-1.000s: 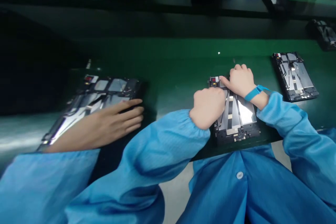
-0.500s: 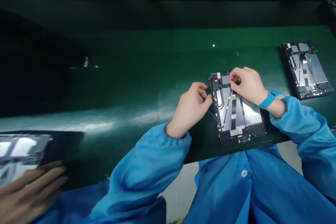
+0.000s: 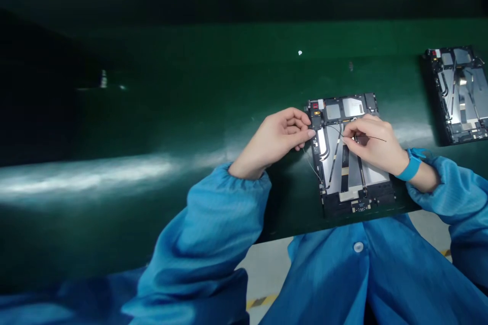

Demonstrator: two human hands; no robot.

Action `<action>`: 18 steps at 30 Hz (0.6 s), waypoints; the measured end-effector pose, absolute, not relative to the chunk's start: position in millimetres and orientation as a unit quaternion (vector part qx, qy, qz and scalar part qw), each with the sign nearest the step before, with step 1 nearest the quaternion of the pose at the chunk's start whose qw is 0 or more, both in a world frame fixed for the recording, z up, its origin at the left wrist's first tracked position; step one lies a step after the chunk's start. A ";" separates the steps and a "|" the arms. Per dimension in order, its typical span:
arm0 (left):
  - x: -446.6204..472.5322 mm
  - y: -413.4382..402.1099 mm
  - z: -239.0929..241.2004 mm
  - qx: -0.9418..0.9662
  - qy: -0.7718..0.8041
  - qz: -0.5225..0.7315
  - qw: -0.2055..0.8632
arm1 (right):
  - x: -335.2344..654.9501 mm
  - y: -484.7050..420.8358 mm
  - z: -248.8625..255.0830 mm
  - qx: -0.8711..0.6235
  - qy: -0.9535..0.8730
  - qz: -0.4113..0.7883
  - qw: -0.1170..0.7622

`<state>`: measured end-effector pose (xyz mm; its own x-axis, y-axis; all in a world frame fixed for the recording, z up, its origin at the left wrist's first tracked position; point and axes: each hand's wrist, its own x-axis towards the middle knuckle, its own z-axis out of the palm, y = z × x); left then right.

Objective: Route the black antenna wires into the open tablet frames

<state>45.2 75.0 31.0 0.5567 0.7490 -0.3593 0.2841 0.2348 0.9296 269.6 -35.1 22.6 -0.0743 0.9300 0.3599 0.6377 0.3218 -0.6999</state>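
An opened tablet chassis with silver shielding and black cables lies on the green conveyor belt in front of me. My left hand grips its upper left edge, fingers curled against the frame. My right hand rests over the middle of the chassis and pinches a thin black wire that runs out to the right. A blue wrist strap is on my right wrist. Both arms are in blue sleeves.
A second opened tablet chassis lies on the belt at the far right. The belt's near edge runs just in front of my blue coat. A neighbour's blue sleeve shows at the bottom left.
The neighbour's hand and tablet at the left have gone from view. My left hand moved onto the chassis edge. My right hand slid down from the top edge, pulling the thin wire.
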 end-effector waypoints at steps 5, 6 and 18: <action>52.1 65.9 29.5 0.556 0.470 0.218 0.650 | 268.9 -36.1 25.0 -0.571 -0.698 0.203 0.382; 53.3 64.0 29.5 0.553 0.476 0.223 0.646 | 268.6 -36.2 25.3 -0.573 -0.696 0.206 0.381; 68.3 96.2 74.2 0.824 0.451 0.002 0.342 | 271.3 -33.3 22.5 -0.574 -0.702 0.232 0.353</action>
<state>68.3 96.2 74.2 0.5923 0.7457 -0.3050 0.7426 -0.3584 0.5657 271.3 -33.3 22.5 -0.0929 0.9690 0.2289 0.6420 0.2340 -0.7301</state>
